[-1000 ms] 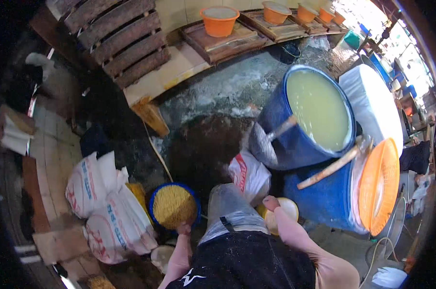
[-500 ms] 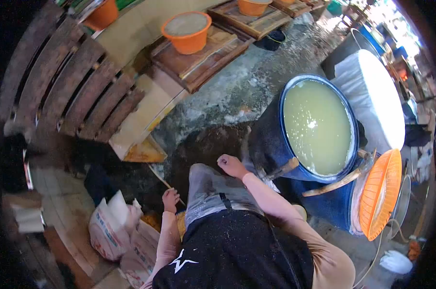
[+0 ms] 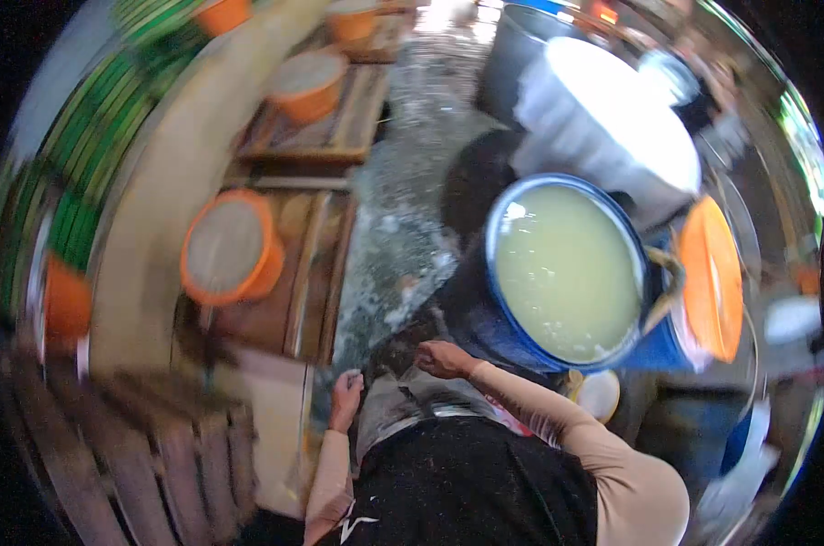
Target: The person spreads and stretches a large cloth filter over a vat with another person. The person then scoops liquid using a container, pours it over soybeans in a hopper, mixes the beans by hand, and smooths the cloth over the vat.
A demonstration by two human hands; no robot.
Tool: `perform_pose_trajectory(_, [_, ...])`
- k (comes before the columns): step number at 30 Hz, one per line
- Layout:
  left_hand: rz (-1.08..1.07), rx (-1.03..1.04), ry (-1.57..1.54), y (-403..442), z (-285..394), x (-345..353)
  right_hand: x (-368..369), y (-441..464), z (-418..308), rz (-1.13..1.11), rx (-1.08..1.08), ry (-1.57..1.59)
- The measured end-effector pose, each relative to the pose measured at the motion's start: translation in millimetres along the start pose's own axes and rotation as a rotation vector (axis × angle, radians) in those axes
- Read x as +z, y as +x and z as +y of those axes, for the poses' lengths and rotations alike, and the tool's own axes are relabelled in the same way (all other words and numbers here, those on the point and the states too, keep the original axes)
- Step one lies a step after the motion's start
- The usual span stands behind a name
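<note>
My left hand (image 3: 345, 400) hangs in front of my thighs, fingers curled in, with nothing visible in it. To its right, my right hand (image 3: 444, 359) is closed in a loose fist and also appears to hold nothing. The nearest thing to the right hand is a blue barrel (image 3: 491, 241) filled nearly to the rim with cloudy pale yellow-green liquid (image 3: 567, 273). A curved wooden handle (image 3: 669, 289) lies by its right rim. Beyond that, an orange plastic basket (image 3: 714, 282) leans on another container.
A large drum covered in white cloth (image 3: 558, 136) stands behind the barrel, with a grey metal vat (image 3: 512, 64) farther back. Along the left, orange tubs (image 3: 271, 273) rest on wooden trays (image 3: 335, 300). Wooden slats (image 3: 157, 446) fill the lower left. The floor (image 3: 403, 182) looks wet.
My view has turned left, bringing the row of orange tubs and green slats in and taking the white sacks out. Both hands stay low in front of me, still curled.
</note>
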State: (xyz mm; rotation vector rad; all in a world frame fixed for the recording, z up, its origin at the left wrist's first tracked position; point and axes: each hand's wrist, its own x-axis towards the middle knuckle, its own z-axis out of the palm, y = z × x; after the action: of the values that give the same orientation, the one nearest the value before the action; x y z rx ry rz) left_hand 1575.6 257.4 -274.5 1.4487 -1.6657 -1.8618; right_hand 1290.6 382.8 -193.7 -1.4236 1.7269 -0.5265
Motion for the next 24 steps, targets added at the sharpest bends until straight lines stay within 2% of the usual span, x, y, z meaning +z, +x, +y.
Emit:
perform_pose_trajectory(1, [-0.091, 0.0, 0.062, 22, 13, -3, -23, 12, -19, 0.077, 0.048, 0.022])
perform_pose_trajectory(2, [-0.193, 0.014, 0.127, 51, 32, 0, -22, 27, -9, 0.264, -0.019, 0.07])
perform_pose_trajectory(5, [-0.394, 0.121, 0.269, 113, 103, 16, -60, 65, -19, 0.388, 0.082, 0.197])
perform_pose_trajectory(8, [-0.495, 0.037, 0.241, 160, 172, 38, -97, 92, -27, 0.476, 0.137, 0.243])
perform_pose_trajectory(11, [-0.527, -0.084, 0.08, 236, 208, 79, -131, 119, -19, 0.457, 0.093, 0.307])
perform_pose_trajectory(14, [-0.542, -0.095, -0.06, 300, 258, 125, -188, 155, 0, 0.356, 0.039, 0.379])
perform_pose_trajectory(16, [-0.571, -0.065, 0.009, 351, 286, 152, -219, 194, 35, 0.373, 0.008, 0.296])
perform_pose_trajectory(18, [-0.598, -0.077, -0.01, 388, 329, 174, -271, 227, 56, 0.531, -0.045, 0.285])
perform_pose_trajectory(19, [-0.603, -0.084, 0.004, 414, 343, 179, -299, 245, 70, 0.452, 0.072, 0.273])
perform_pose_trajectory(20, [-0.607, -0.029, 0.079, 442, 355, 177, -322, 260, 73, 0.453, 0.081, 0.298])
perform_pose_trajectory(22, [-0.624, 0.085, 0.202, 498, 377, 185, -369, 283, 86, 0.813, 0.046, 0.148])
perform_pose_trajectory(24, [-0.606, 0.039, 0.16, 532, 411, 194, -429, 295, 83, 0.818, 0.057, 0.225])
